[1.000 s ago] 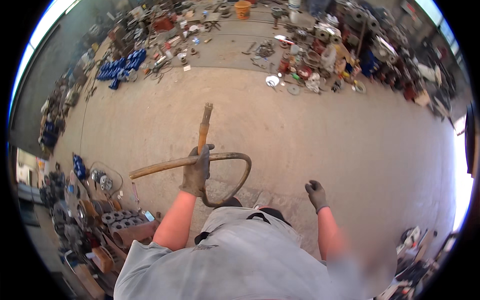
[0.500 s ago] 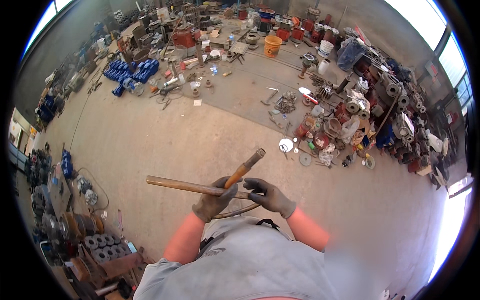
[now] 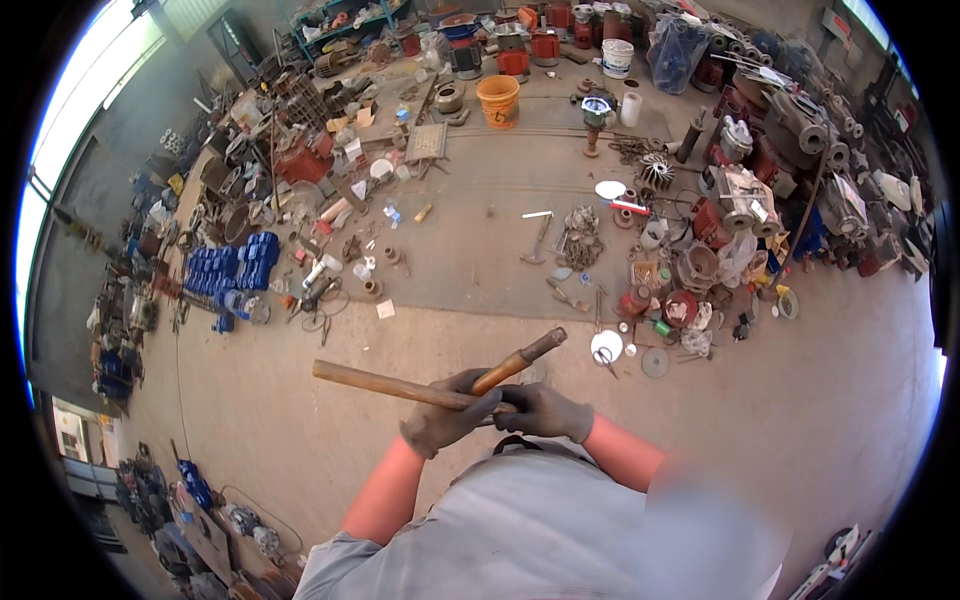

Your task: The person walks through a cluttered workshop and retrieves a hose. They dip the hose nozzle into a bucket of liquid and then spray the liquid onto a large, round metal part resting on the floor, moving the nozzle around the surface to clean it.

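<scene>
Two gloved hands meet at the crossing of two handles: left hand (image 3: 447, 418) clamps the long wooden handle (image 3: 385, 385), running leftward; right hand (image 3: 543, 411) grips the rusty bar (image 3: 520, 359), angling up-right.

Around your left hand (image 3: 445, 420) and right hand (image 3: 545, 412) the concrete floor (image 3: 250, 440) lies open to the left and below. To the right, near, small metal discs and parts (image 3: 640, 350) crowd the ground. Ahead, a hammer (image 3: 537, 240), scrap (image 3: 580, 238) and an orange bucket (image 3: 498, 100) block the way.
</scene>
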Motion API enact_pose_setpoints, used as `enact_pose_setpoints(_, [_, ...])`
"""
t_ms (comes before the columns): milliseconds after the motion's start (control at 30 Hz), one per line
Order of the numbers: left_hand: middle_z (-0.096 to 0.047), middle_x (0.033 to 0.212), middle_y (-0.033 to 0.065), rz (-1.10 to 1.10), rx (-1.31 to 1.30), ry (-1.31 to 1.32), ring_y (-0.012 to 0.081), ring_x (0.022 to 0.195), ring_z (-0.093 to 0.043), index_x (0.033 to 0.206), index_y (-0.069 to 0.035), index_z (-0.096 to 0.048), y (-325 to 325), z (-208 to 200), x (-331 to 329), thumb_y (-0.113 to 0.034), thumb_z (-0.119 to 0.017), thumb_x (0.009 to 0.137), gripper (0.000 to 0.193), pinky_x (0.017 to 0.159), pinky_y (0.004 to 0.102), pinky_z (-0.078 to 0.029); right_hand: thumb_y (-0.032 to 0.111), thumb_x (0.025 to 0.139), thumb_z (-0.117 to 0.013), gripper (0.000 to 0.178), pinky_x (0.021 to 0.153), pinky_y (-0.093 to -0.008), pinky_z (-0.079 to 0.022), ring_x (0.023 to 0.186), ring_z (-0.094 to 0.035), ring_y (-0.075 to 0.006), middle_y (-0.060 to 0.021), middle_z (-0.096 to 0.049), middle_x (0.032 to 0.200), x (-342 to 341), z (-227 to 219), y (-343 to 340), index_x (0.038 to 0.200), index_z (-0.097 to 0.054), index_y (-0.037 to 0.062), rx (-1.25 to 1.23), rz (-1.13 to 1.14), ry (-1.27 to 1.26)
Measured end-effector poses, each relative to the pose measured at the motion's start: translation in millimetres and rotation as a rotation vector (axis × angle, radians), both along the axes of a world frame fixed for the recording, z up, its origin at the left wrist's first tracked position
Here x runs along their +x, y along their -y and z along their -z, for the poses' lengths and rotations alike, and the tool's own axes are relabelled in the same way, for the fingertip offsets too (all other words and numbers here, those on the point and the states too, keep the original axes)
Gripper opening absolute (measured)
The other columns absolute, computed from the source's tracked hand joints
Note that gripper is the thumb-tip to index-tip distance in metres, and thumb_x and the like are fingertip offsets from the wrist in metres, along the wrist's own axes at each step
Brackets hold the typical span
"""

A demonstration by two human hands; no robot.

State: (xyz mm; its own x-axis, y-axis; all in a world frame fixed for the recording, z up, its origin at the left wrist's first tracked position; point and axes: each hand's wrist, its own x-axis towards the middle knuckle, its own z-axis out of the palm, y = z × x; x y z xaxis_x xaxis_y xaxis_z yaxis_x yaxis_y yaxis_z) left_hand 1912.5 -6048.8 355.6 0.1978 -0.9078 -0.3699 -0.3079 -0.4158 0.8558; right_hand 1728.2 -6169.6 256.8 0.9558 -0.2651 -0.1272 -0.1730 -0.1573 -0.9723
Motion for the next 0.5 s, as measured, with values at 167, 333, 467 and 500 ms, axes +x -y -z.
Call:
enact_pose_setpoints(167, [-0.074,0.107,0.0077,-0.118,-0.016,0.023,0.0124,0.095,-0.068,0.136,0.001,-0.067,142.4,-16.7,133.3,-0.026,-0.072,0.104,0.042,0.084,0.0305,-0.056,0.030,0.100,-0.072,0.054,0.078,-0.0391,-0.059,0.083,-0.075,-0.0234,-0.0150,-0.079,0.099,137.1,-34.3,163.8,0.145,-0.062,0.0033,0.129,-0.150,0.020])
enact_pose_setpoints(333, [-0.070,0.103,0.0038,-0.273,-0.135,-0.190,0.0110,0.088,-0.065,0.140,0.001,-0.064,256.1,-3.7,251.4,-0.017,-0.068,0.103,0.041,0.077,0.0293,-0.054,0.032,0.111,-0.057,0.048,0.080,-0.0337,-0.058,0.094,-0.072,-0.0159,-0.0067,-0.073,0.112,264.4,-35.1,294.9,0.151,-0.055,0.0059,0.607,-0.171,0.008])
enact_pose_setpoints(467, [-0.066,0.097,0.0055,-0.299,-0.399,-0.382,0.0103,0.082,-0.061,0.147,0.005,-0.056,370.7,21.6,350.5,-0.011,-0.062,0.098,0.051,0.074,0.0278,-0.051,0.031,0.114,-0.055,0.043,0.099,-0.0302,-0.053,0.115,-0.063,-0.0130,-0.0050,-0.063,0.130,375.9,-33.4,408.0,0.149,-0.053,0.0052,0.802,-0.223,-0.024])
enact_pose_setpoints(500, [-0.065,0.093,0.0056,-0.284,-0.496,-0.416,0.0113,0.079,-0.060,0.147,0.006,-0.054,406.3,32.9,370.3,-0.012,-0.062,0.097,0.053,0.072,0.0283,-0.050,0.029,0.113,-0.056,0.040,0.106,-0.0295,-0.050,0.122,-0.059,-0.0119,-0.0050,-0.060,0.136,401.8,-25.4,431.1,0.145,-0.055,0.0051,0.838,-0.268,-0.009])
